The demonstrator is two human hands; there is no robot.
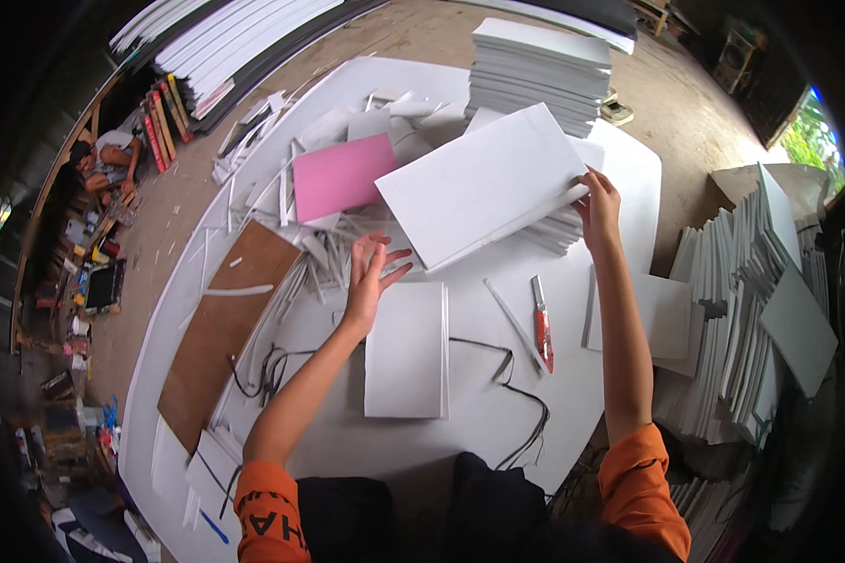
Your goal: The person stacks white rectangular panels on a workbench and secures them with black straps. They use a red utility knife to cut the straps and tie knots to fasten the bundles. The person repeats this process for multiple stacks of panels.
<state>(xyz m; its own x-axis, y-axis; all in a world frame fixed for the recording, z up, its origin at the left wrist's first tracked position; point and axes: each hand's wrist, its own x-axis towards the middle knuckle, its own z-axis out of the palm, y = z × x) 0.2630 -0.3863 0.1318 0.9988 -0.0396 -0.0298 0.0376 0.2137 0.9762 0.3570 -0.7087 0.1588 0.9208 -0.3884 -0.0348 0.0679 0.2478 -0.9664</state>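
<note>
My right hand (598, 202) pinches the right edge of a large white board (483, 183), which lies tilted over the pile in the middle of the table. My left hand (372, 272) hovers near the board's lower left corner, fingers spread, with nothing in it. Just below it, a small stack of white boards (405, 361) rests squared up on the tabletop. To its right are a red utility knife (544, 330) with its blade out and a narrow white strip (516, 322). What lies directly under the large board is mostly hidden.
A tall stack of white boards (535, 80) stands at the back. A pink sheet (345, 175), white offcuts and a brown panel (223, 328) cover the left side. A black cord (526, 387) trails across the table. More boards (732, 319) lean at the right. Another person (115, 159) sits far left.
</note>
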